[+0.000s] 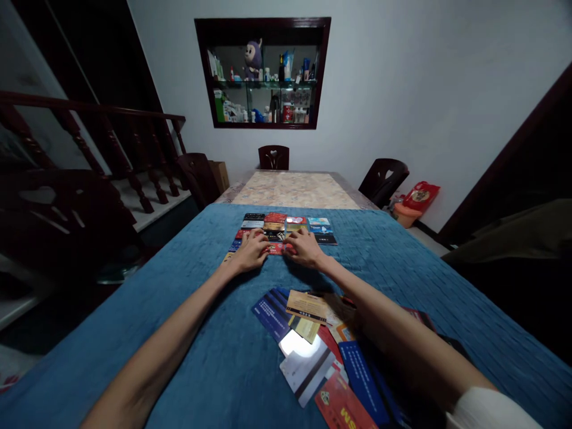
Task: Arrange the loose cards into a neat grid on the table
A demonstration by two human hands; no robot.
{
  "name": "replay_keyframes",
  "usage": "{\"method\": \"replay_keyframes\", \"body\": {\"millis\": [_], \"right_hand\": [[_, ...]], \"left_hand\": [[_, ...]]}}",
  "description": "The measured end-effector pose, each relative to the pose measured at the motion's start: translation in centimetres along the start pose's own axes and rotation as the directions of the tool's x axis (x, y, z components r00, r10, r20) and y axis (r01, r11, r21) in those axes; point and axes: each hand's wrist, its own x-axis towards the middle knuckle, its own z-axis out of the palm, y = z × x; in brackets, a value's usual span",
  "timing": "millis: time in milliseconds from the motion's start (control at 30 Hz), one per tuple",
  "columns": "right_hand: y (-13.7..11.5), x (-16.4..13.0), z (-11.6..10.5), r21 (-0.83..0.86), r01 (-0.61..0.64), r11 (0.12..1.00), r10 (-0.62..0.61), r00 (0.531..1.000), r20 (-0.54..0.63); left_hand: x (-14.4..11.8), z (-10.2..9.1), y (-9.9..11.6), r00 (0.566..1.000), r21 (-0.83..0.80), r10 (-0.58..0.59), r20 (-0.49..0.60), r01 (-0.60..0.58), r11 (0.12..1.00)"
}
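Both my hands — left grip (pixel 252 250), right grip (pixel 305 247) — press flat and open on the neat grid of cards (pixel 286 229), mid-desk; bare blue cloth (pixel 179 310) spreads wide toward both side edges.

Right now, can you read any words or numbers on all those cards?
No whole word is readable.
Red card in the near pile: big yellow letters, upside down and cut off, too unclear to quote.
Tan card: tiny print, too small.
Card rows under the left hand and right hand: blurred.
Shelf bottles: labels too small.
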Motion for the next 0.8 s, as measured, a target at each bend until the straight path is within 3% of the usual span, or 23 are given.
{"method": "replay_keyframes", "body": {"millis": [600,800], "right_hand": [[1.1,-9.7,-2.3,0.071,0.056,0.996,-0.033,0.957,-0.287],[0.5,-12.4,-2.3,0.138,0.089,0.986,-0.043,0.950,-0.309]], "left_hand": [[-3.3,-2.0,7.3,0.987,-0.129,0.159,-0.019,-0.160,0.979],[-4.5,-2.1,9.9,0.979,-0.199,0.203,-0.015,-0.201,0.959]]}}
